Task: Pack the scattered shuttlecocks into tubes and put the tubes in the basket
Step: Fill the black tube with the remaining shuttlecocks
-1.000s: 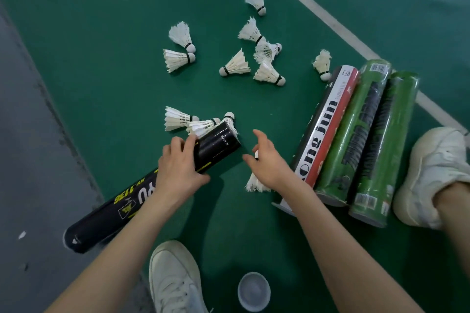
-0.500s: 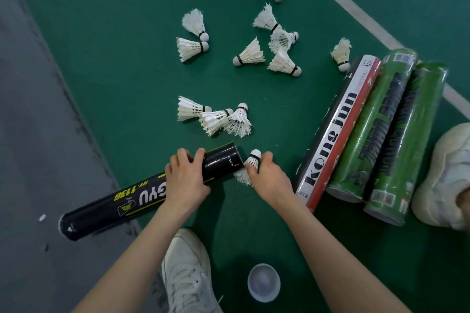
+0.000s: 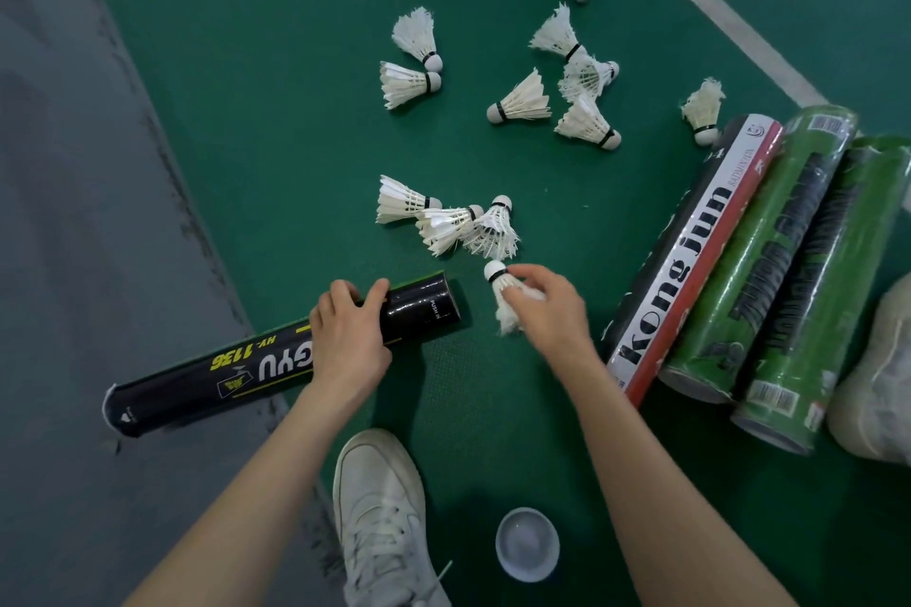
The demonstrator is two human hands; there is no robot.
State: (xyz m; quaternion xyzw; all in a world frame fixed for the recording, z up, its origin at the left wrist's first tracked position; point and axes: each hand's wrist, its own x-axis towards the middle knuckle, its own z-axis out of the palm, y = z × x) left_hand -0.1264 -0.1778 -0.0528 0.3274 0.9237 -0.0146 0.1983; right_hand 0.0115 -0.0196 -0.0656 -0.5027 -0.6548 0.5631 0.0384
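The person crouches over the green floor, and the black tube lies slantwise across the edge where the green meets a grey strip. The left hand has its grip clenched round the black tube, fingers over the top, a little short of the end marked "PUSH IN". Just off that end the right hand pinches a shuttlecock by its feathers, cork pointing away from the person; its grip is closed on the skirt, clear of the tube's mouth. Just beyond that end of the black tube three shuttlecocks lie in a touching bunch on the floor. Farther past them, well apart from the tube, loose shuttlecocks are scattered, eight by my count. To the right of the black tube, beyond the right hand, a Kong Jun tube and two green tubes lie side by side, touching. On the near side of the black tube sits a white shoe, and beside it a round cap on the floor. A white line runs across the far corner.
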